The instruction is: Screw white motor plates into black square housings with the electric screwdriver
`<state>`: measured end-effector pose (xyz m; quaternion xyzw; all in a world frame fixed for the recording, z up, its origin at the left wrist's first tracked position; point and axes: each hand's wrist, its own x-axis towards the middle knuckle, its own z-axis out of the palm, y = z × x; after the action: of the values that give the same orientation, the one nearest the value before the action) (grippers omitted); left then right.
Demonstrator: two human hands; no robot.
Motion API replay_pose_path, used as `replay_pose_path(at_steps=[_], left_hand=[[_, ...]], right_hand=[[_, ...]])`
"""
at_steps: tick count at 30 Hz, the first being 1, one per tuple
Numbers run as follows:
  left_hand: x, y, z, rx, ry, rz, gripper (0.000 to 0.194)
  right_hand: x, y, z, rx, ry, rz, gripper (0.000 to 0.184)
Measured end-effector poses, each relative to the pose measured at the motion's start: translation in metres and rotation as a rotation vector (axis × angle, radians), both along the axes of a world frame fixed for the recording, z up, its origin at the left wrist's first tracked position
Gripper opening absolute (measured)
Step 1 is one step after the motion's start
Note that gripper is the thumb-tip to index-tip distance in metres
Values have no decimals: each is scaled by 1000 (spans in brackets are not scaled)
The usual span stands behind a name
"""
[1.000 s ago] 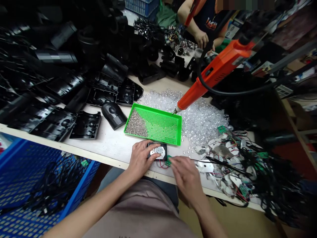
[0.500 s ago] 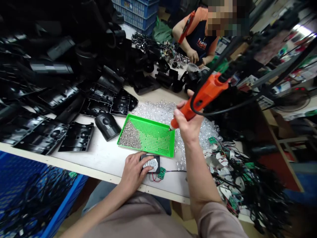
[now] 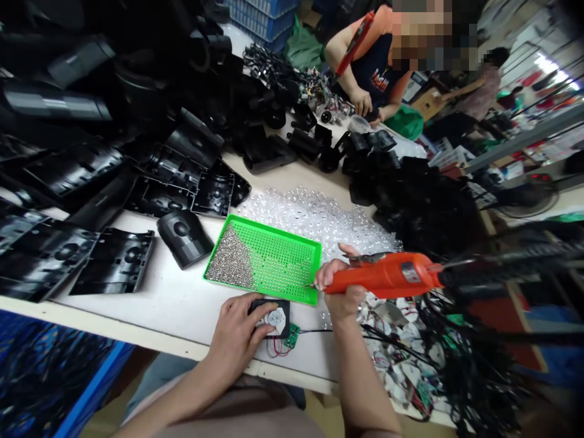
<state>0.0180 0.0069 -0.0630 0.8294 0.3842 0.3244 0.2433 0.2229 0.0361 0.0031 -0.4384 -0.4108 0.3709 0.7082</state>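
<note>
My right hand (image 3: pixel 340 289) is wrapped round an orange electric screwdriver (image 3: pixel 387 274), which lies nearly level with its tip pointing left at the right edge of the green perforated tray (image 3: pixel 285 234). Small screws (image 3: pixel 230 261) are heaped in the left part of that tray, and more sit in its holes. Below the tray, my left hand (image 3: pixel 239 328) grips a black square part with a silver metal plate (image 3: pixel 277 319) on the table, thumb and fingers on its left side. A green circuit board (image 3: pixel 292 336) with red and black wires lies against the part's right side.
Black plastic shells (image 3: pixel 114 261) pile up at the left. Clear plastic pieces (image 3: pixel 314 213) spread behind the tray. Wired boards and white discs (image 3: pixel 406 359) heap at the right. Across the table a co-worker (image 3: pixel 365 79) handles parts. A blue crate (image 3: pixel 86 389) stands below the table edge.
My right hand has lowered the electric screwdriver and swung its body from steeply tilted to nearly level. The left hand still holds the black part. The view has shifted slightly.
</note>
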Motion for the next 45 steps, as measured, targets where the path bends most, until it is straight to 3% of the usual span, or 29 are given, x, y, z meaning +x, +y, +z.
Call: replay_pose_path(at_steps=[16, 20, 25, 27, 29, 34, 45], left_hand=[[0, 0, 3, 30, 3, 8, 27], [0, -1, 3, 12, 5, 9, 26], [1, -2, 1, -7, 28, 2, 26], [1, -2, 0, -16, 39, 6, 27], [1, -2, 1, -26, 44, 7, 27], [0, -2, 3, -26, 31, -15, 27], [1, -1, 2, -39, 30, -18, 26]], right_hand=[[0, 2, -25, 8, -16, 81, 56], [-3, 4, -13, 25, -42, 61, 56], [-12, -8, 33, 83, 73, 6, 67], [-22, -17, 44, 59, 103, 30, 70], [-34, -26, 44, 15, 97, 38, 70], [-53, -36, 27, -15, 97, 17, 67], [-56, -37, 21, -1, 32, 34, 63]])
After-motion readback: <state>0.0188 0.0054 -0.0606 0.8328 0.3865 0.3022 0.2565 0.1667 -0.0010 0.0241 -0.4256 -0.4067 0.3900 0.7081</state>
